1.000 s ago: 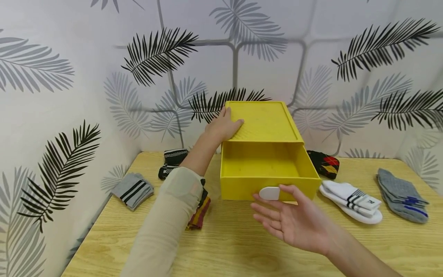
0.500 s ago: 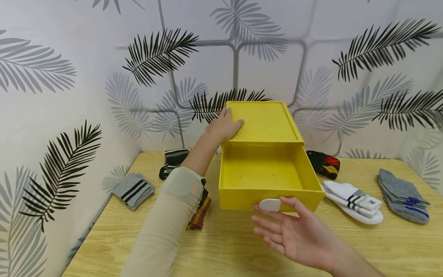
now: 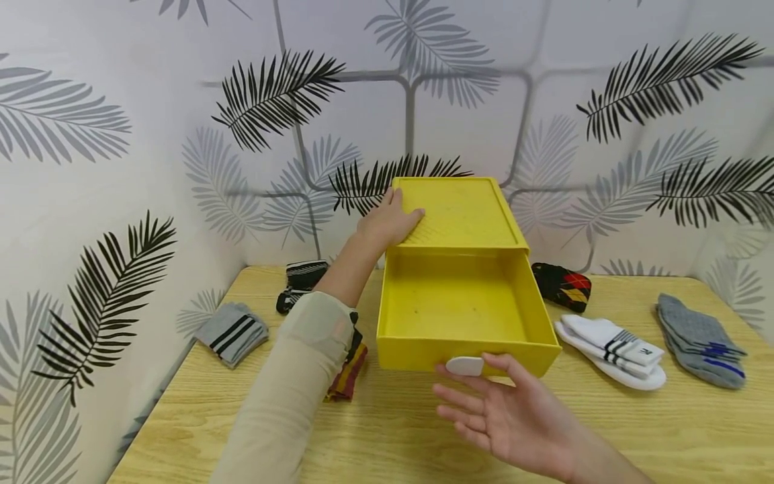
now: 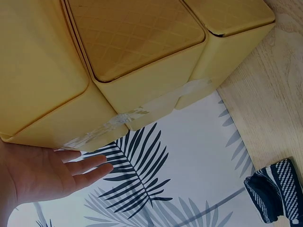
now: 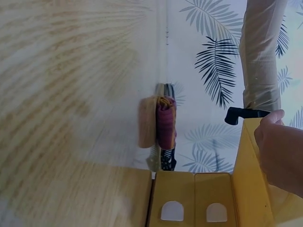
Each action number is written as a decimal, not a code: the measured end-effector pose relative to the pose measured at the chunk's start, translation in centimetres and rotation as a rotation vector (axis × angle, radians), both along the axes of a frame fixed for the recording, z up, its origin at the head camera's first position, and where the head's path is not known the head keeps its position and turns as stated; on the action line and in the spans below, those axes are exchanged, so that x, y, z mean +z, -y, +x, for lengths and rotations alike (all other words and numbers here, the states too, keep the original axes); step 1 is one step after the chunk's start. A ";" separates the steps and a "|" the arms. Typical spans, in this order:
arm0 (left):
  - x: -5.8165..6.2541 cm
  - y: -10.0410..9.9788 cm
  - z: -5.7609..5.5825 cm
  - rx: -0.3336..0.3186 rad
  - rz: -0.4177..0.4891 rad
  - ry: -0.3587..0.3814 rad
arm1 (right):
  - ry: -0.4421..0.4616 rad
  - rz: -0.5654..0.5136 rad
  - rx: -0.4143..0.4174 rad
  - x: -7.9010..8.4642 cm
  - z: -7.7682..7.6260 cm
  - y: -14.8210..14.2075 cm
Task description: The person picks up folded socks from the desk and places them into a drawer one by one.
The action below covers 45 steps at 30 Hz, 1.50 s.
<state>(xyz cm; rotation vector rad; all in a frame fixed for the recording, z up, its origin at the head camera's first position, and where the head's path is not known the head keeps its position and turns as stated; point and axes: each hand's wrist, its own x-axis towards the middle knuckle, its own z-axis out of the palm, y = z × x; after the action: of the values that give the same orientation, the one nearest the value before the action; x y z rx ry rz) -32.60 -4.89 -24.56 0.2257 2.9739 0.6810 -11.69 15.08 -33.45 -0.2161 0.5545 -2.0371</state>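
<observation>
A yellow drawer cabinet [image 3: 462, 212] stands at the table's middle, its top drawer [image 3: 417, 353] pulled out toward me. The drawer's bare floor shows a small dark speck. My right hand [image 3: 514, 417] pinches the drawer's white handle [image 3: 464, 366] between thumb and index finger, the other fingers loosely extended below. On the cabinet top's left edge rests my left hand [image 3: 390, 220], fingers pointing away from me. In the left wrist view that hand [image 4: 52, 172] lies with straight fingers along the cabinet's taped side [image 4: 156, 90]. Lower drawers with white handles [image 5: 172, 211] show in the right wrist view.
Left of the cabinet lie folded grey striped socks [image 3: 232, 334], black-and-white socks [image 3: 307, 274] and maroon-yellow socks [image 3: 349, 376], partly behind my left sleeve. On the right are argyle socks [image 3: 564, 287], white socks [image 3: 613, 351] and grey-blue socks [image 3: 701, 341]. A leaf-patterned backdrop [image 3: 459, 134] rises behind.
The top drawer has slid farther out toward me, with my right hand moving along at its handle. My left hand has stayed on the cabinet top.
</observation>
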 end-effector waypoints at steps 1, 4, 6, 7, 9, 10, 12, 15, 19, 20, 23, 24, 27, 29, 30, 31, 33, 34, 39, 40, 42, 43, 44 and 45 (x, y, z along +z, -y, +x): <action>0.0 0.0 0.0 0.000 0.001 0.000 | -0.004 -0.003 0.002 -0.1 0.0 0.0; -0.1 0.0 0.0 -0.003 0.004 0.005 | -0.003 -0.004 0.002 -0.4 0.0 0.0; -0.2 0.0 0.0 -0.004 0.007 0.005 | -0.002 0.002 0.001 -0.4 0.0 0.0; -0.2 -0.1 0.0 -0.003 0.009 0.005 | -0.003 0.003 0.002 -0.5 0.0 0.0; -0.3 -0.1 0.0 0.000 0.007 0.007 | -0.011 0.004 0.006 -0.6 -0.1 -0.1; -0.3 -0.1 0.0 0.001 0.008 0.007 | -0.018 0.004 0.011 -0.7 -0.1 -0.1; -0.3 -0.2 0.0 -0.001 0.008 0.008 | -0.038 0.007 0.024 -1.0 -0.1 -0.3; -0.3 -0.2 0.0 -0.004 0.000 0.010 | -0.084 0.052 0.039 -1.6 -0.2 -1.0; -0.1 -0.1 0.1 -0.004 -0.008 0.005 | -0.202 0.187 0.063 -3.0 -0.6 -2.6; -0.1 -0.1 0.1 -0.003 -0.010 0.001 | -0.241 0.224 0.069 -3.4 -0.8 -3.2; 0.1 0.0 0.2 0.000 -0.012 -0.007 | -0.342 0.318 0.058 -4.4 -1.6 -5.0; 0.2 0.0 0.3 0.001 -0.013 -0.007 | -0.364 0.336 0.049 -4.6 -2.0 -5.7; 0.2 0.1 0.3 0.004 -0.015 -0.002 | -0.405 0.355 -0.008 -5.1 -3.1 -8.0; 0.2 0.1 0.2 0.002 -0.014 0.003 | -0.435 0.360 -0.072 -5.3 -3.9 -9.7; 0.2 0.1 0.2 0.001 -0.014 0.004 | -0.455 0.379 -0.116 -5.3 -4.3 -10.5; 0.2 0.1 0.2 0.000 -0.013 0.003 | -0.471 0.415 -0.175 -5.3 -4.6 -11.3; 0.1 0.1 0.2 -0.001 -0.013 0.001 | -0.527 0.529 -0.300 -5.0 -5.4 -12.8; 0.1 0.0 0.1 -0.001 -0.014 0.002 | -0.573 0.593 -0.354 -4.9 -5.8 -13.5; 0.0 0.0 0.0 -0.001 -0.020 0.004 | -0.895 1.068 -0.562 -4.1 -7.7 -17.0; 0.0 0.0 0.0 -0.001 -0.018 0.004 | -0.955 1.170 -0.583 -4.0 -8.0 -17.7; 0.0 0.0 -0.1 -0.001 -0.016 0.005 | -1.023 1.358 -0.602 -3.8 -8.6 -19.0; 0.0 0.0 -0.1 -0.001 -0.013 0.006 | -1.044 1.433 -0.599 -3.8 -8.8 -19.6; 0.0 0.0 -0.1 -0.001 -0.013 0.009 | -1.057 1.494 -0.586 -3.8 -9.1 -20.1; 0.0 0.0 -0.1 -0.002 -0.011 0.009 | -1.068 1.542 -0.566 -3.8 -9.3 -20.6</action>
<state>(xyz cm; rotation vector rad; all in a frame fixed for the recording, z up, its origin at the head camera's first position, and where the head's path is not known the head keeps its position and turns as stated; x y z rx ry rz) -32.68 -4.93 -24.59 0.2239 2.9675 0.6628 -20.98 35.67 -37.26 -0.1712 2.8338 -1.2203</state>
